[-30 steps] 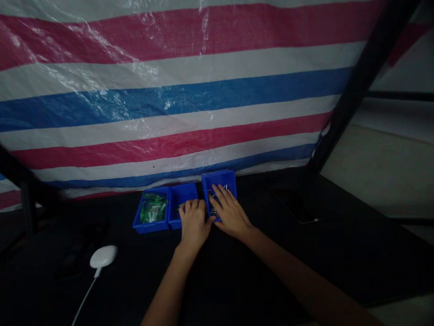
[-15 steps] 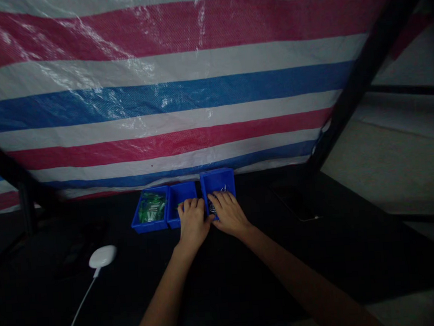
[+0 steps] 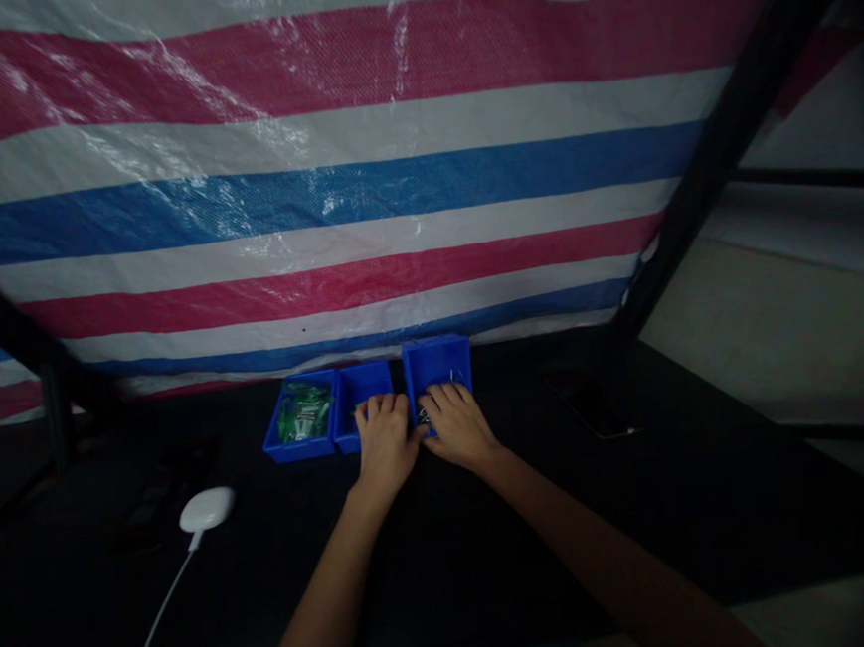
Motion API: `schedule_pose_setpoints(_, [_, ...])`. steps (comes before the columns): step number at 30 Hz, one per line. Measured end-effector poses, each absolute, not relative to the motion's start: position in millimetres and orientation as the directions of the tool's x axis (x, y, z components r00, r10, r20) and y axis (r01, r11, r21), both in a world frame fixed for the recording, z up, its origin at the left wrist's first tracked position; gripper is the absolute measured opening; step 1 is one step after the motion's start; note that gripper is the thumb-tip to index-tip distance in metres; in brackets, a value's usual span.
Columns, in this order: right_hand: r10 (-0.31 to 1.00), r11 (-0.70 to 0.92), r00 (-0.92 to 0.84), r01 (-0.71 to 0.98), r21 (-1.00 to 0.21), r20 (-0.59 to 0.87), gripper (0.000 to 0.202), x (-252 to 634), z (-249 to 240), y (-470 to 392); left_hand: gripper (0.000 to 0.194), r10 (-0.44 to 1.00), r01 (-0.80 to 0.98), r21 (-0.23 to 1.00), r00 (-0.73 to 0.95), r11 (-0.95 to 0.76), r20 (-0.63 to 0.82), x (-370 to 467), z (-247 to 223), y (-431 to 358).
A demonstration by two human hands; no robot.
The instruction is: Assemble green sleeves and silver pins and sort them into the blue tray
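Three blue bins stand side by side near the back of the black table. My left hand [image 3: 386, 437] is over the front of the middle bin [image 3: 362, 377], its fingers curled down and their tips hidden. My right hand [image 3: 456, 423] reaches into the right bin [image 3: 436, 355], fingers bent over small metallic pieces [image 3: 424, 419]. Whatever either hand grips cannot be made out. The thumbs nearly meet between the two bins. Green and clear small packets [image 3: 304, 411] fill much of the left bin [image 3: 303, 452].
A white rounded device [image 3: 206, 509] with a cable lies on the black table [image 3: 452, 571] at the left. Farther right is a dark phone-like slab [image 3: 590, 403]. Behind the bins hangs a striped plastic sheet [image 3: 362, 189], between dark slanted posts.
The right bin has shifted very slightly to the right. Both hands stay in nearly the same place.
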State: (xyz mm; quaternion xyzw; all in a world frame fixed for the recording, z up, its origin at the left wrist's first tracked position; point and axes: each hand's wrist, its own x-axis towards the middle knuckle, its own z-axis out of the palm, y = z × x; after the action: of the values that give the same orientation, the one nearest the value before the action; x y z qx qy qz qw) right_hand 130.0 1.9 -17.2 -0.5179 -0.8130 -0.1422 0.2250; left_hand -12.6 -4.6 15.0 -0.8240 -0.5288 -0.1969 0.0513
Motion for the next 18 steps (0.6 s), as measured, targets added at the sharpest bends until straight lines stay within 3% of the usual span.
schedule_pose_setpoints(6, [0.724,0.480,-0.403,0.877,0.011,0.559,0.061,130.7,-24.2,4.6,0.023,0.853,0.887,0.138,0.367,-0.442,0.372,-13.2,15.1,-4.4])
schedule_pose_setpoints(18, [0.751,0.422,-0.332,0.906,-0.027,0.571,0.049,131.7,-25.0,3.0,0.020,0.861,0.891,0.155,0.348,-0.427,0.372,-11.6,18.5,-6.3])
